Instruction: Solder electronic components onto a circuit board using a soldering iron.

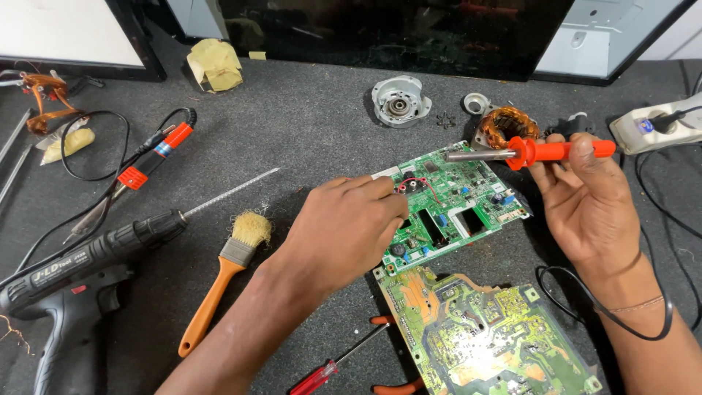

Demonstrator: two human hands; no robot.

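Heat is the main worry: the right hand [585, 201] is closed around the orange handle of a soldering iron [526, 152], its metal tip hanging over the far edge of the green circuit board [468, 192] on the grey surface [307, 124]. The left hand [347, 227] rests on the board's near side, fingertips pinched at a small red wire [423, 183]. A slip could burn those fingers or scorch nearby parts.

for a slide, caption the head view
Left hand pinching a spot on a green circuit board, right hand holding an orange-handled soldering iron above it.
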